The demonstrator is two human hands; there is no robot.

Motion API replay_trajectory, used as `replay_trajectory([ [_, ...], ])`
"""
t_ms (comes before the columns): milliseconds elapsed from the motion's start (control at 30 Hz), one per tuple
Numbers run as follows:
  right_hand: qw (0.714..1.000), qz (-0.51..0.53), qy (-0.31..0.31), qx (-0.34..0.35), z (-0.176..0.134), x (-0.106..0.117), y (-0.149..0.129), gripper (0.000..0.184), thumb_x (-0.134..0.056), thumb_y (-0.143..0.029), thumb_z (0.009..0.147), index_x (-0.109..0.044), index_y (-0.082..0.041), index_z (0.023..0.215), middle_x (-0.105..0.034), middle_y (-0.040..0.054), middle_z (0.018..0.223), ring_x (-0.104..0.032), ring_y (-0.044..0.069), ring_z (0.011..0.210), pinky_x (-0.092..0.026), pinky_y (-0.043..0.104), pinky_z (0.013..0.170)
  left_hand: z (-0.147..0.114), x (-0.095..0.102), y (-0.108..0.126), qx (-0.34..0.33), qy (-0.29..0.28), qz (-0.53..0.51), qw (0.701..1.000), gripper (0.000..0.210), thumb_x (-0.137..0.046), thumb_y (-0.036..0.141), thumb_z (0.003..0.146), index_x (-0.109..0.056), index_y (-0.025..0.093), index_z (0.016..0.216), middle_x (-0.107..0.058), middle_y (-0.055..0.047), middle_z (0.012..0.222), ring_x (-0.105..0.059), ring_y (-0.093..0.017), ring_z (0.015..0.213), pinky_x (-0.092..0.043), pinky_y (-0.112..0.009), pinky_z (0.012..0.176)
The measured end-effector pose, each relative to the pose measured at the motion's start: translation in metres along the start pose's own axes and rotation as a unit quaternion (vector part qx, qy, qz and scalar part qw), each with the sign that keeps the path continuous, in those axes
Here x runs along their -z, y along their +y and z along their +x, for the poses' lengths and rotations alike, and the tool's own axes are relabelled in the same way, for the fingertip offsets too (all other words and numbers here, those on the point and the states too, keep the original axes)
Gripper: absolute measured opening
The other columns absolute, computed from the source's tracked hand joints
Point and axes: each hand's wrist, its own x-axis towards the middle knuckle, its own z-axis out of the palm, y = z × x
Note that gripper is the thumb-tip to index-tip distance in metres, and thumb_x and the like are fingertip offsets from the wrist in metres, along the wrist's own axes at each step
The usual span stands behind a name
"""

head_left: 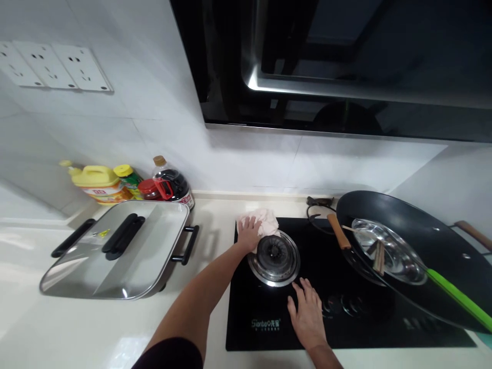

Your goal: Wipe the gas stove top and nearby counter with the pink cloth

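My left hand (249, 234) presses on a pale pink cloth (265, 221) at the back left corner of the black glass gas stove (249, 302). The fingers lie over the cloth, which is bunched up beyond them. Just right of that hand is the left burner (273, 258), a round metal ring with a dark centre. My right hand (307, 315) rests on the glass in front of the burner, fingers spread, holding nothing. Close to its right side are the stove's knobs (342, 306).
A large wok (384, 205) covers the stove's right side, holding a metal bowl (407, 266) and a green-handled utensil (457, 297). Left stands a lidded electric pan (154, 241). Behind it are a yellow jug (98, 177) and a dark sauce bottle (172, 182). A range hood (326, 113) overhangs.
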Motion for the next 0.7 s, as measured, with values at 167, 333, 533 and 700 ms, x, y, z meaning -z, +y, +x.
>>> replay_trajectory([
  [167,1.000,-0.005,0.006,0.003,0.001,0.000,-0.001,0.044,-0.045,-0.043,0.103,-0.064,-0.017,0.132,-0.058,0.0186,0.145,-0.045,0.034,0.145,-0.039,0.054,0.116,-0.040,-0.007,-0.004,0.053,0.017,-0.005,0.998,0.067,-0.048,0.042,0.098,-0.034,0.030,0.163,-0.020,-0.008,0.176,-0.012,-0.034,0.163,-0.015,-0.063,0.129],
  [333,1.000,-0.004,-0.004,-0.003,0.003,0.001,-0.003,0.042,-0.046,-0.040,0.102,-0.064,-0.016,0.131,-0.058,0.0183,0.146,-0.045,0.034,0.145,-0.039,0.054,0.116,-0.080,-0.013,0.009,0.097,0.041,-0.003,0.994,0.071,-0.053,0.041,0.095,-0.038,0.023,0.161,-0.022,-0.014,0.175,-0.014,-0.039,0.162,-0.019,-0.065,0.127],
  [533,1.000,0.000,-0.008,-0.013,0.005,0.003,-0.006,0.041,-0.046,-0.037,0.101,-0.065,-0.016,0.131,-0.058,0.0178,0.147,-0.045,0.033,0.146,-0.037,0.053,0.119,-0.139,-0.028,0.026,0.081,0.076,-0.004,0.994,0.065,-0.052,0.042,0.094,-0.049,0.015,0.153,-0.027,-0.021,0.172,-0.018,-0.044,0.160,-0.019,-0.070,0.125],
  [700,1.000,-0.006,-0.017,-0.016,0.006,0.004,-0.007,0.041,-0.046,-0.037,0.101,-0.066,-0.016,0.130,-0.058,0.0175,0.147,-0.044,0.032,0.146,-0.037,0.052,0.119,-0.187,-0.039,0.030,0.000,0.093,-0.043,0.995,0.057,-0.060,0.049,0.089,-0.062,0.022,0.140,-0.035,-0.015,0.170,-0.024,-0.042,0.158,-0.019,-0.068,0.126],
])
